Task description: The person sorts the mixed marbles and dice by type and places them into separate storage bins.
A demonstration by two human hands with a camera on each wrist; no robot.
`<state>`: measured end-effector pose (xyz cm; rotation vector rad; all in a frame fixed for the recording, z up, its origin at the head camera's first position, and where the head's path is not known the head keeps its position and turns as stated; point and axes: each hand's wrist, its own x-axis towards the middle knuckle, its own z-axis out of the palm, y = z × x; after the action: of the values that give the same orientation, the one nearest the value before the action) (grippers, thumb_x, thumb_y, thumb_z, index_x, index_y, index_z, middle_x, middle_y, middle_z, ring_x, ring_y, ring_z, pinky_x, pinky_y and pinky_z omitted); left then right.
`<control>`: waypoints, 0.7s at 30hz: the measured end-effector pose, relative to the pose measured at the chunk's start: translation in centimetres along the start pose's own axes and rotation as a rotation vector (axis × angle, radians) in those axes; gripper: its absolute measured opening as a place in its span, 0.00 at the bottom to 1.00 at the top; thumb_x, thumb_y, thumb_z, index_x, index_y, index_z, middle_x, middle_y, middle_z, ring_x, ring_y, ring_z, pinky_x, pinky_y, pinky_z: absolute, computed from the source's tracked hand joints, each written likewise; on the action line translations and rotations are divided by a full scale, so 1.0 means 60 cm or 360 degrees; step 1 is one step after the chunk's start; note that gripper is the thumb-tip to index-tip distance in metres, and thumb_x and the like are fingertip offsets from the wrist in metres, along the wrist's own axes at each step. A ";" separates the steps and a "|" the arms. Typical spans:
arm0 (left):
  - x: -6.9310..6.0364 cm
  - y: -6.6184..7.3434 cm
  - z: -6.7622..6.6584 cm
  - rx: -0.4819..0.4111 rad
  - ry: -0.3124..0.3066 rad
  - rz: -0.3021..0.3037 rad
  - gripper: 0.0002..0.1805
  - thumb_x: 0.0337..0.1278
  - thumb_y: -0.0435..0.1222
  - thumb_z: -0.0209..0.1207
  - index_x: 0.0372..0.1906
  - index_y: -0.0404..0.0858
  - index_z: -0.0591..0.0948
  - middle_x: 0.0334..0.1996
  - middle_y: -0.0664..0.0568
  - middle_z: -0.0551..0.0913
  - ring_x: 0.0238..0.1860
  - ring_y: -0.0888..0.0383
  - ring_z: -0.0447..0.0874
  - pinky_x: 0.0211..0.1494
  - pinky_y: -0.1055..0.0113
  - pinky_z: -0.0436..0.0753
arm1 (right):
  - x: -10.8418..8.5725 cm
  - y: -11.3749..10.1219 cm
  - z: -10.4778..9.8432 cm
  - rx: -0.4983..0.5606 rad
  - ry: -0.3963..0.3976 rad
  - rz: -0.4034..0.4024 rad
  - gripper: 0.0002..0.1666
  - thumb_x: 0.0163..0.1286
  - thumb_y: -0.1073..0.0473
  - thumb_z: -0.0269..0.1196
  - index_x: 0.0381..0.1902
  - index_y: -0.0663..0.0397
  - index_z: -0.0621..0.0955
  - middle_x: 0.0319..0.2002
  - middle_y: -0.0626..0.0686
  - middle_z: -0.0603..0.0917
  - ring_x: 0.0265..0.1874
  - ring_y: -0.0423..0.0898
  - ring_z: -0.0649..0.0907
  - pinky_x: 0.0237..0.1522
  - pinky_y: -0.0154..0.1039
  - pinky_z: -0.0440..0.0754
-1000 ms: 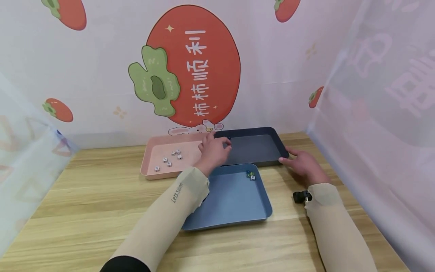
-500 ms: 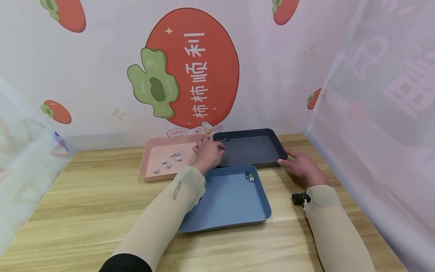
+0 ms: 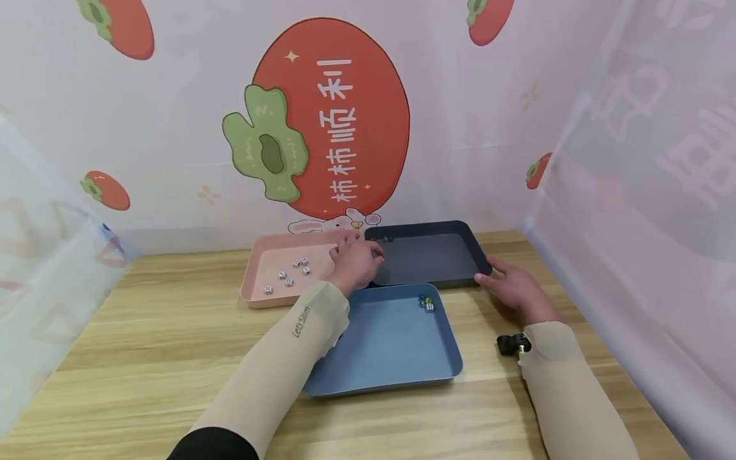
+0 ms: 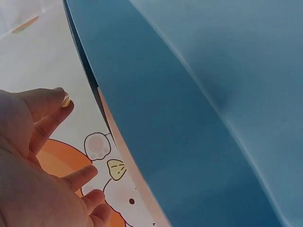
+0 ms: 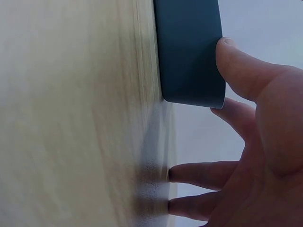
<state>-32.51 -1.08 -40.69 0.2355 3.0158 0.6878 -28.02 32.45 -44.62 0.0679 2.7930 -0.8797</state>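
Observation:
My left hand (image 3: pixel 352 263) hangs over the border between the pink tray (image 3: pixel 246 291) and the dark navy tray (image 3: pixel 445 284). Its thumb and index finger pinch a small clear-and-yellow glass marble (image 4: pixel 66 100), seen in the left wrist view; the other fingers are loosely bent. My right hand (image 3: pixel 520 291) grips the navy tray's front right corner, thumb and index finger on either side of it. White dice (image 3: pixel 289 282) lie in the pink tray. A few small marbles (image 3: pixel 388 239) sit at the navy tray's back left, partly hidden by my left hand.
In front stands a blue tray (image 3: pixel 397 383) with a few marbles (image 3: pixel 424 299) and one white die (image 3: pixel 429 308) at its back right; my left forearm crosses its left side. The wooden table (image 3: pixel 144 358) ends at a printed cloth backdrop (image 3: pixel 460 128).
My left hand has shifted slightly left, from the navy tray's edge toward the pink tray, uncovering marbles at the navy tray's back left. The right hand keeps its hold on the corner.

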 end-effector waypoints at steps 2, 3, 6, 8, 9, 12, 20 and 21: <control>0.000 0.001 -0.003 -0.0002 0.0001 0.0007 0.10 0.67 0.46 0.61 0.49 0.52 0.86 0.65 0.44 0.65 0.68 0.43 0.50 0.63 0.42 0.57 | 0.001 0.001 -0.002 -0.0008 0.0011 -0.0008 0.53 0.70 0.28 0.53 0.80 0.47 0.49 0.73 0.74 0.54 0.69 0.75 0.56 0.63 0.72 0.55; 0.001 0.001 -0.003 0.0002 -0.0003 0.0013 0.11 0.67 0.46 0.61 0.50 0.52 0.86 0.65 0.44 0.65 0.68 0.43 0.50 0.63 0.42 0.58 | 0.002 0.002 -0.002 -0.0008 0.0014 -0.0011 0.52 0.70 0.28 0.53 0.80 0.47 0.49 0.73 0.73 0.54 0.69 0.75 0.56 0.63 0.72 0.55; 0.002 -0.001 -0.003 0.0023 0.0004 0.0028 0.15 0.68 0.46 0.60 0.56 0.52 0.84 0.65 0.44 0.65 0.69 0.42 0.50 0.63 0.42 0.58 | 0.003 0.003 -0.002 -0.0006 0.0020 0.0007 0.53 0.70 0.28 0.53 0.80 0.46 0.50 0.74 0.73 0.54 0.70 0.74 0.56 0.64 0.71 0.55; 0.002 -0.004 -0.004 0.0043 0.0014 0.0040 0.19 0.69 0.47 0.59 0.62 0.52 0.81 0.67 0.43 0.64 0.69 0.42 0.50 0.64 0.42 0.58 | 0.003 0.001 -0.002 -0.0011 0.0019 0.0015 0.54 0.69 0.27 0.53 0.80 0.47 0.50 0.74 0.73 0.54 0.70 0.74 0.56 0.64 0.71 0.55; 0.002 -0.005 -0.004 0.0051 0.0026 0.0046 0.21 0.69 0.47 0.59 0.64 0.51 0.79 0.67 0.43 0.64 0.70 0.41 0.50 0.64 0.41 0.58 | 0.003 -0.001 -0.002 -0.0012 0.0020 0.0018 0.54 0.69 0.26 0.53 0.80 0.47 0.50 0.74 0.73 0.54 0.70 0.74 0.56 0.64 0.71 0.55; 0.001 -0.007 -0.005 0.0074 0.0048 0.0058 0.25 0.69 0.48 0.59 0.69 0.51 0.75 0.68 0.42 0.64 0.70 0.41 0.50 0.65 0.41 0.57 | 0.002 -0.002 -0.002 -0.0005 0.0020 0.0014 0.54 0.69 0.26 0.54 0.80 0.48 0.50 0.73 0.72 0.55 0.70 0.74 0.56 0.64 0.71 0.55; -0.005 -0.005 -0.006 0.0103 0.0052 0.0086 0.27 0.66 0.49 0.61 0.69 0.52 0.75 0.68 0.42 0.64 0.69 0.41 0.51 0.65 0.40 0.58 | 0.000 -0.002 -0.004 0.0015 0.0027 -0.0014 0.54 0.69 0.27 0.54 0.80 0.49 0.51 0.73 0.72 0.55 0.70 0.73 0.56 0.64 0.70 0.55; -0.007 -0.004 -0.006 0.0111 0.0054 0.0090 0.27 0.66 0.49 0.62 0.69 0.52 0.75 0.69 0.42 0.63 0.70 0.41 0.50 0.65 0.40 0.58 | 0.000 -0.002 -0.004 0.0016 0.0028 -0.0018 0.54 0.69 0.27 0.54 0.80 0.49 0.51 0.73 0.72 0.56 0.70 0.73 0.56 0.64 0.70 0.55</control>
<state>-32.13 -1.49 -40.48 0.3159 3.0795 0.5971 -28.09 32.49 -44.40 0.0619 2.8083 -0.8999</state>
